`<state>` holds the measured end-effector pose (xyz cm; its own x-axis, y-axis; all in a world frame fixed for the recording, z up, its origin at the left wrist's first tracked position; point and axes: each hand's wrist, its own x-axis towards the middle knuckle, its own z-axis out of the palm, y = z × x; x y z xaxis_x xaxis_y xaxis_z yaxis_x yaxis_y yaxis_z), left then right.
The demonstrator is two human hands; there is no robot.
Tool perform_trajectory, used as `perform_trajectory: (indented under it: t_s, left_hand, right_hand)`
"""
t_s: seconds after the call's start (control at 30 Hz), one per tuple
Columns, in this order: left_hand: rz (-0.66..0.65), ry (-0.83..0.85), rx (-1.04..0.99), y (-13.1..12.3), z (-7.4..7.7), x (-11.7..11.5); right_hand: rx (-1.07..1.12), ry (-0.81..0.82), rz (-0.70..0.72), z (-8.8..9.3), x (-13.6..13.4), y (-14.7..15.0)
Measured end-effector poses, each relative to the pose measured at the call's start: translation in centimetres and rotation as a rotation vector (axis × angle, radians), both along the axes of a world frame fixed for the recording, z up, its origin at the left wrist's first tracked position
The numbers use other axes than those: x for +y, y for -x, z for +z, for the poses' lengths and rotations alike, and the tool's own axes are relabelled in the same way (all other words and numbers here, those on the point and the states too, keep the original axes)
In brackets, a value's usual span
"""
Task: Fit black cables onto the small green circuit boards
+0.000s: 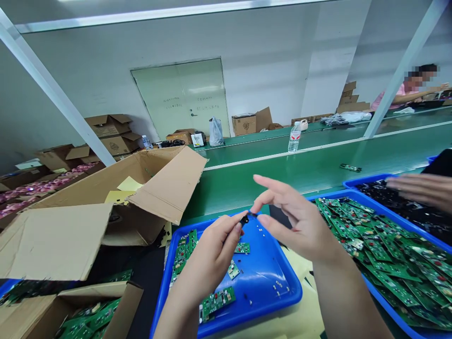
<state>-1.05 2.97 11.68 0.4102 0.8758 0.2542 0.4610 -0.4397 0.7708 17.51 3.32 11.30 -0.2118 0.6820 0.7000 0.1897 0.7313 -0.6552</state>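
Observation:
My left hand [212, 252] and my right hand [296, 221] meet above a blue tray [268, 301]. Between their fingertips they pinch a small black part [244, 218]. The left thumb and forefinger close on it from the left. The right thumb and forefinger touch its right end, with the other right fingers spread upward. In the tray below lie a few small green circuit boards [216, 301] and tiny loose pieces.
A second blue tray [388, 263] heaped with green boards sits at right, and another person's hand [420, 188] reaches over a further tray of black parts. Open cardboard boxes [106, 207] stand at left. A green conveyor belt [282, 174] with a water bottle [294, 136] runs behind.

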Motion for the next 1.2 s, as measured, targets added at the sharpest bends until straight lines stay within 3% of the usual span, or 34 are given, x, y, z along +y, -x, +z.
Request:
perform_trajectory:
  t_s: [0.13, 0.23, 0.3, 0.4, 0.5, 0.6, 1.0, 1.2]
  left_hand:
    - [0.03, -0.186, -0.012, 0.4, 0.1, 0.2]
    - [0.071, -0.394, 0.003, 0.6, -0.1, 0.4]
    - [0.11, -0.554, 0.01, 0.6, -0.3, 0.5]
    - [0.138, -0.801, -0.009, 0.6, -0.6, 0.6]
    - [0.17, -0.972, -0.045, 0.6, -0.7, 0.5]
    - [0.195, -1.027, -0.094, 0.8, -0.8, 0.4]
    - [0.217, -1.074, -0.069, 1.1, -0.9, 0.7]
    - [0.197, -1.179, -0.061, 1.0, -0.6, 1.0]
  right_hand:
    - [0.304, 0.001, 0.101, 0.1, 0.5, -1.0]
    - [0.482, 0.169, 0.084, 0.0, 1.4, -0.8]
    - [0.494, 0.342, 0.116, 0.0, 1.9, -0.4]
    - [0.372, 0.552, 0.328, 0.2, 1.8, 0.0]
    - [0.312, 0.651, 0.504, 0.5, 0.9, 0.6]
    - [0.329, 0.684, 0.537, 0.7, -0.1, 1.3]
    - [0.332, 0.57, 0.385, 1.2, -1.4, 1.6]
    - [0.328, 0.615, 0.393, 1.2, -1.2, 2.0]
